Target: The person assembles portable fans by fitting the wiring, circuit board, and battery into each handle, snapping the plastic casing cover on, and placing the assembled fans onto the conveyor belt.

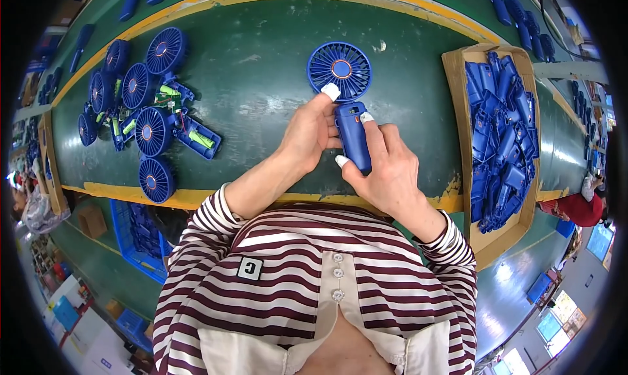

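Note:
Held over the middle of the bench is a blue handheld fan, its round fan head [341, 69] pointing away from me and its handle [354, 142] toward me. My left hand [306, 134] grips it at the neck, the white-covered thumb on the lower rim of the head and the fingers behind the handle's left side. My right hand [394, 169] closes on the handle from the right, with a white-tipped index finger near a small window at its top and the thumb near its lower end. The handle's underside is hidden.
Several opened blue fans [153, 131] with green cells and circuit boards showing lie in a pile at the left. A cardboard box [466, 146] full of blue handle shells stands at the right. Below the yellow bench edge [111, 190] sits a blue crate [122, 226].

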Demonstrator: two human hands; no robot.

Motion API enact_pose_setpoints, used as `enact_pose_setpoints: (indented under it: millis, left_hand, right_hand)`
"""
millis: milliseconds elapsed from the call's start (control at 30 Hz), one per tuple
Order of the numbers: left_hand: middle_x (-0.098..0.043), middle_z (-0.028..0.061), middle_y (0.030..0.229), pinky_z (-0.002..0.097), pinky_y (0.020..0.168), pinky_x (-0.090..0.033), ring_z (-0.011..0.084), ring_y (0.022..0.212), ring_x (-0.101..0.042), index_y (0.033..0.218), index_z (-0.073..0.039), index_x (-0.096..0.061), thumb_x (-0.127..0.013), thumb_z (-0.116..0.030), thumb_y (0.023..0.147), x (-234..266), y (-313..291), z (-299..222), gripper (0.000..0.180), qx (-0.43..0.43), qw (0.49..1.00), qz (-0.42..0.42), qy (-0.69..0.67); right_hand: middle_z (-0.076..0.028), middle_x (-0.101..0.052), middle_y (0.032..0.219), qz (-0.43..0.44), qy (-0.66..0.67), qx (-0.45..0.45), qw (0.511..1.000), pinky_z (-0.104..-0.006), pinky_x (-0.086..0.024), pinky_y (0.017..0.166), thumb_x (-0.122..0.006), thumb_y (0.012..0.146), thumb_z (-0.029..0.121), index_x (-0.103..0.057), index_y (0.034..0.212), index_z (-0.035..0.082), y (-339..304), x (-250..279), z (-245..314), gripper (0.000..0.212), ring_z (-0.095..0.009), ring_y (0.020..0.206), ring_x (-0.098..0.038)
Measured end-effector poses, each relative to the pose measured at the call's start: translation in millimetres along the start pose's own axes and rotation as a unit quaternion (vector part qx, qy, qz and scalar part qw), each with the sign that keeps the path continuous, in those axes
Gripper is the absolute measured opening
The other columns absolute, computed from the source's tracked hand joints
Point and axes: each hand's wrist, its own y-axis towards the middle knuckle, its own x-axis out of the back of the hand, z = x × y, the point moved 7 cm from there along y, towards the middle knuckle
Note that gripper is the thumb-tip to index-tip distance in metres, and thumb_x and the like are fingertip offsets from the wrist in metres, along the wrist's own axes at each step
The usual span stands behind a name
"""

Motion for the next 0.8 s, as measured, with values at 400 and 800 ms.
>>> enact_pose_setpoints:
  millis: [400, 800]
  left_hand:
    - [-0.058, 0.0109, 0.096, 0.0372, 0.074, -0.047, 0.0215, 0.086, -0.058, 0.102, -0.001, -0.052, -0.044, -0.040, 0.086, -1.0, 0.3, 0.1, 0.044, 0.001, 1.000, 0.000, -0.006]
    - [-0.061, 0.0080, 0.085, 0.0292, 0.063, -0.052, 0.0159, 0.073, -0.060, 0.093, 0.002, -0.059, -0.057, -0.017, 0.083, 6.9, 8.3, 6.5, 0.021, 0.012, 0.996, -0.042, 0.077]
  right_hand:
    - [-0.012, -0.047, 0.076, 0.031, -0.041, 0.043, 0.998, -0.0313, -0.045, 0.041, -0.066, 0.062, 0.021, -0.050, 0.107, -0.006, 5.0, -6.4, 1.3, 0.055, -0.023, 0.055, -0.055]
    - [-0.012, -0.049, 0.077, 0.043, -0.065, 0.034, 0.996, -0.0318, -0.045, 0.044, -0.069, 0.060, 0.026, -0.048, 0.106, -0.005, 6.2, -9.8, 0.4, 0.060, -0.023, 0.058, -0.055]
